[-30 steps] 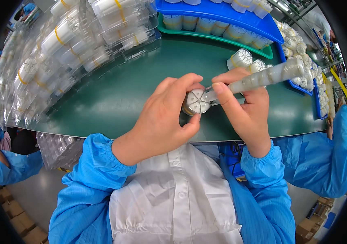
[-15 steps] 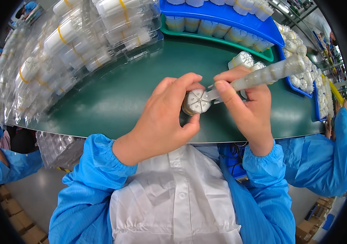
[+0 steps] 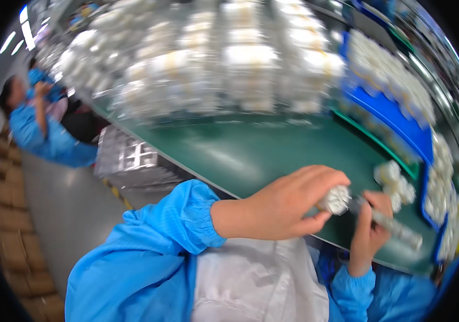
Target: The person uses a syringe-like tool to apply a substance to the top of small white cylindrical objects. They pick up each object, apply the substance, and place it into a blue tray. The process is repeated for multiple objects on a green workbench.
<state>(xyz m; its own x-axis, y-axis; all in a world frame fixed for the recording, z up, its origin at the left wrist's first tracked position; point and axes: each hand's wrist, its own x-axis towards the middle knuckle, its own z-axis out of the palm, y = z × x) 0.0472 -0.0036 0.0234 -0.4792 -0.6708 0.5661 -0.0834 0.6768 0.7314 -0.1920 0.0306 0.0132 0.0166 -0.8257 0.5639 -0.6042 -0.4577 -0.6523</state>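
Observation:
In my left hand [image 3: 288,206] a short white cylinder [image 3: 338,200] is gripped between thumb and fingers, its round end divided into wedge-shaped segments. Close to its right, my right hand [image 3: 370,228] is closed around a slim tool [image 3: 398,229] with a pale, wrapped handle pointing down to the right. The tool's tip is blurred near the cylinder's end; whether it touches cannot be told. Past my right hand, several similar white cylinders [image 3: 393,180] stand on the green tabletop [image 3: 229,155].
Clear plastic trays of white rolls [image 3: 251,70] are stacked along the far side. Blue trays [image 3: 396,118] and a green tray [image 3: 371,137] with white cylinders stand right. A co-worker in blue [image 3: 49,134] sits far left, near cardboard boxes [image 3: 14,214] and stacked clear trays [image 3: 124,158].
The view has swung left, so tabletop and hands appear further right and lower. Both hands keep their grip; the tool's handle now points down right instead of up right.

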